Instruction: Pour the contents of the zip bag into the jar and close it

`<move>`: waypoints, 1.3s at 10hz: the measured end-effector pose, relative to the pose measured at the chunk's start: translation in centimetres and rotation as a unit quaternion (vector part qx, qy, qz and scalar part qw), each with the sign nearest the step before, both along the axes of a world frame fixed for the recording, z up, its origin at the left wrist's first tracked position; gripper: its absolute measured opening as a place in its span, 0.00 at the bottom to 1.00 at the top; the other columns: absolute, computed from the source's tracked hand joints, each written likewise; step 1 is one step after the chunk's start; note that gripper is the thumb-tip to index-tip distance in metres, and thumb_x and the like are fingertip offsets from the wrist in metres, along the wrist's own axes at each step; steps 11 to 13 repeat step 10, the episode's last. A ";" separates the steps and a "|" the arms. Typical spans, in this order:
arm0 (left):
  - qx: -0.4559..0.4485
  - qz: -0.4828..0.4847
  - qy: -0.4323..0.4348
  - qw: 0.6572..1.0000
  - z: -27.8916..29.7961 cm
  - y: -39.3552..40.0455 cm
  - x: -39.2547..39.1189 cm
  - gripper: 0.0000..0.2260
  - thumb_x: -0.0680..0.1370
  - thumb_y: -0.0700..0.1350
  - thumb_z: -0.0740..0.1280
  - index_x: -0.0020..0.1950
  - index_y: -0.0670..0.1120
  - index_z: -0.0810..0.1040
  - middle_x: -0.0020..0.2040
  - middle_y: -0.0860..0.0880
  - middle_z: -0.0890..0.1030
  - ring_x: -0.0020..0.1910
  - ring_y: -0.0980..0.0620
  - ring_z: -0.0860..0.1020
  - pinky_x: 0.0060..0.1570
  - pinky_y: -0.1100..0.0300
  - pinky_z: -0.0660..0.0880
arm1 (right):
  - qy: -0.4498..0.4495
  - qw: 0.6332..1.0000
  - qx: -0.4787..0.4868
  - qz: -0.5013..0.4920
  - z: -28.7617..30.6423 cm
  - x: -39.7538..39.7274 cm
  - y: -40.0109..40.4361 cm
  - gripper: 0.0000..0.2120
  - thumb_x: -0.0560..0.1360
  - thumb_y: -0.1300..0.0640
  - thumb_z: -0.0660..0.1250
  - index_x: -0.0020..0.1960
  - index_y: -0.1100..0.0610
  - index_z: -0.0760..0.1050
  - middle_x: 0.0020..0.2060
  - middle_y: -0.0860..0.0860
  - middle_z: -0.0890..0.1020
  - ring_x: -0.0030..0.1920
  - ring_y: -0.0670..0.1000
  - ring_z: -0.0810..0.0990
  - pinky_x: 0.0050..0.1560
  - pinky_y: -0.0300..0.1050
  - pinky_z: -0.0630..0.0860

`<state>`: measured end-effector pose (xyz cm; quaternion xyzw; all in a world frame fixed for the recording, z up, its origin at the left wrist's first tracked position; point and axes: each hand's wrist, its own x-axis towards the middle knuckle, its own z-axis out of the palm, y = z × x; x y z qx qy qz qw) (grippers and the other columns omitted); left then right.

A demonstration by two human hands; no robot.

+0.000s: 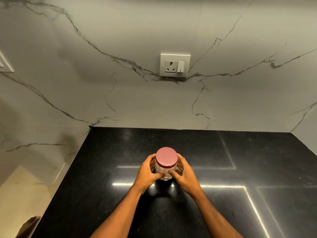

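Both hands clasped the lidded jar on the black counter.

The jar (164, 170), capped by a pink lid (166, 156), stood at the counter's (223, 152) centre; the left hand (148, 170) wrapped it from nine o'clock, the right hand (184, 172) from three. Packed with pale pieces, it likely felt hefty, rigid and smooth-walled; gripping the body low seemed safest. No zip bag showed.

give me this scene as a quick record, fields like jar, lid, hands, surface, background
jar: clear jar with pale contents, upright on the counter
lid: pink lid on top of the jar
left hand: left hand grips the jar's left side
right hand: right hand grips the jar's right side
surface: glossy black counter
background: marble wall with a socket and switch plate
zip bag: not in view
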<state>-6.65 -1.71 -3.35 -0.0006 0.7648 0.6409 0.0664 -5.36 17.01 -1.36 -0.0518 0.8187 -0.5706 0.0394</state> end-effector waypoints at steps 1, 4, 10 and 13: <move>-0.002 -0.003 -0.003 1.000 -0.1 0.0 0.0 0.38 0.64 0.40 0.82 0.70 0.52 0.71 0.66 0.53 0.79 0.66 0.54 0.77 0.66 0.52 0.75 | -0.010 1.000 0.009 0.004 -0.1 -0.2 0.1 0.34 0.74 0.58 0.73 0.73 0.45 0.61 0.69 0.45 0.72 0.68 0.43 0.72 0.67 0.39 0.71; -0.044 0.013 -0.011 0.999 0.3 0.2 0.0 0.38 0.63 0.40 0.83 0.71 0.49 0.72 0.64 0.52 0.80 0.65 0.54 0.78 0.66 0.52 0.76 | -0.022 0.999 0.029 0.017 -0.1 -0.4 0.1 0.33 0.75 0.59 0.71 0.75 0.52 0.60 0.70 0.49 0.72 0.68 0.45 0.72 0.66 0.38 0.70; -0.188 0.007 0.011 0.982 3.4 0.8 4.1 0.50 0.73 0.43 0.76 0.82 0.52 0.42 0.80 0.46 0.60 0.78 0.45 0.61 0.74 0.50 0.63 | 0.007 0.995 0.096 -0.004 2.6 2.2 -0.7 0.45 0.75 0.53 0.71 0.80 0.53 0.45 0.78 0.48 0.59 0.76 0.49 0.60 0.67 0.36 0.57; -0.188 0.007 0.011 0.982 3.4 0.8 4.1 0.50 0.73 0.43 0.76 0.82 0.52 0.42 0.80 0.46 0.60 0.78 0.45 0.61 0.74 0.50 0.63 | 0.007 0.995 0.096 -0.004 2.6 2.2 -0.7 0.45 0.75 0.53 0.71 0.80 0.53 0.45 0.78 0.48 0.59 0.76 0.49 0.60 0.67 0.36 0.57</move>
